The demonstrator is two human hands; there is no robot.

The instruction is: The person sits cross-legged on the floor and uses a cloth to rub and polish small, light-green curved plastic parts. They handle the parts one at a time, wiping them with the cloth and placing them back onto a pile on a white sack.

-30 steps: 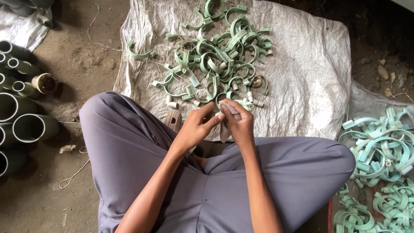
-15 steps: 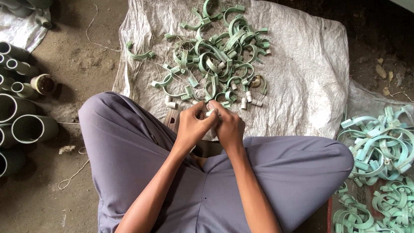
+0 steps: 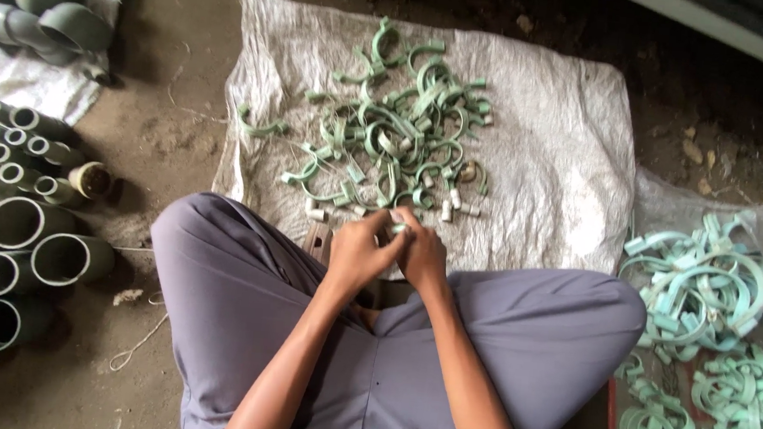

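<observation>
Left hand [image 3: 355,256] and right hand [image 3: 421,255] meet just at the near edge of the white sack cloth [image 3: 553,147], fingers curled together around a small pale green clamp piece [image 3: 396,230] pinched between them; both hands are closed on it, though the piece is mostly hidden by the fingers. Beyond the hands, on the middle of the sack cloth, lies a loose heap of green pipe clamps [image 3: 398,133], with a few small white pieces [image 3: 451,207] at the heap's near side. The person sits cross-legged in grey trousers [image 3: 236,303], knees spread to either side of the cloth's near edge. Left of the sack cloth, grey pipe fittings [image 3: 11,237] stand open-end up on the dirt floor [image 3: 169,122]. Right of the cloth, another sheet holds a pile of larger pale green clamps [image 3: 714,299].
</observation>
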